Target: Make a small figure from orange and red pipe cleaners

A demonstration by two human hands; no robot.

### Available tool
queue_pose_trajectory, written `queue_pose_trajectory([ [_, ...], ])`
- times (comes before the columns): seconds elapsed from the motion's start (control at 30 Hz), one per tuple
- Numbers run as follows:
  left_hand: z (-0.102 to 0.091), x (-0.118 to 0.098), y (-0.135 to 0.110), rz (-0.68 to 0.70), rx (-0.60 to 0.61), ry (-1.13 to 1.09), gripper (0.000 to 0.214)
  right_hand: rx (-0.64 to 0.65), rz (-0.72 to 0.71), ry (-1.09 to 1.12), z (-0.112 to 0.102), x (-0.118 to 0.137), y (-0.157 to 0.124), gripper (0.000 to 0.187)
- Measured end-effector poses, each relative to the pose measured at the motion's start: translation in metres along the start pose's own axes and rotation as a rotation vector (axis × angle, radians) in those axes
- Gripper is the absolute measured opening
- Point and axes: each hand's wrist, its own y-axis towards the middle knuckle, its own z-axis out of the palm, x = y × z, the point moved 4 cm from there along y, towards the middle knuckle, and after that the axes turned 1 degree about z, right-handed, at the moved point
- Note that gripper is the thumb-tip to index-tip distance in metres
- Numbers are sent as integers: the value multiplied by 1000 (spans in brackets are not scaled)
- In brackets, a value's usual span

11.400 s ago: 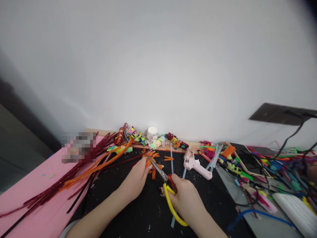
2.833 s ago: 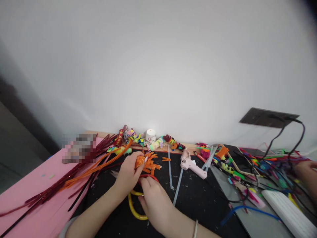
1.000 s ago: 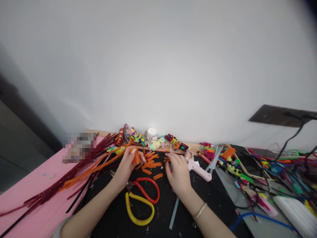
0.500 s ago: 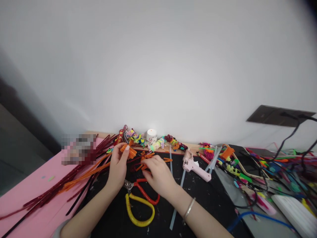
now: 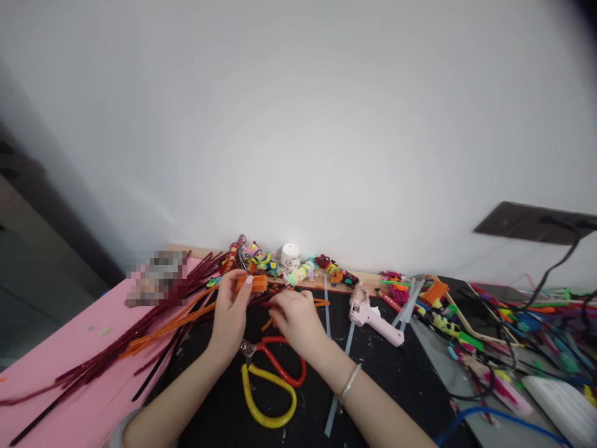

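My left hand (image 5: 229, 314) pinches a short block of orange pipe cleaner pieces (image 5: 252, 284) laid side by side, held level between thumb and fingers. Just to its right, my right hand (image 5: 296, 317) has its fingers drawn together and pointing down over the mat. Loose orange pipe cleaner bits (image 5: 321, 303) poke out around those fingers, which hide whatever they grip. Below both hands lie pliers-like cutters (image 5: 269, 417) with one yellow and one red handle, their jaws close to my left wrist.
A pink glue gun (image 5: 380, 325) and translucent glue sticks (image 5: 339, 389) rest on the black mat (image 5: 396, 392). Long dark red and orange pipe cleaners (image 5: 107, 348) spread leftward. Small colourful figures (image 5: 301, 272) and a white cup (image 5: 290, 255) line the wall. Cables and craft bits clutter the right.
The orange block in my left hand has turned from tilted to level. My right hand has drawn its fingers closer together over the orange bits. The view has shifted slightly.
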Motion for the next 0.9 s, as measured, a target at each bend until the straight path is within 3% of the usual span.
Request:
queue_pose_trajectory([
  [0.1,10,-1,-5,-130,67,-256,26,-5,115,329,-18,-15,-4,14],
  [0.2,23,3,-15,-326,176,-367,28,25,136,613,-34,-27,-10,12],
  [0.3,33,9,-26,-496,293,-452,28,110,237,885,-35,-38,-18,33],
  [0.4,37,13,-34,-599,370,-527,27,129,314,1059,-27,-41,-24,38],
  [0.6,40,13,-40,-680,455,-610,32,207,324,1205,-12,-35,-28,39],
  [0.9,47,13,-44,-621,559,-527,24,208,349,1204,-5,-40,-29,39],
])
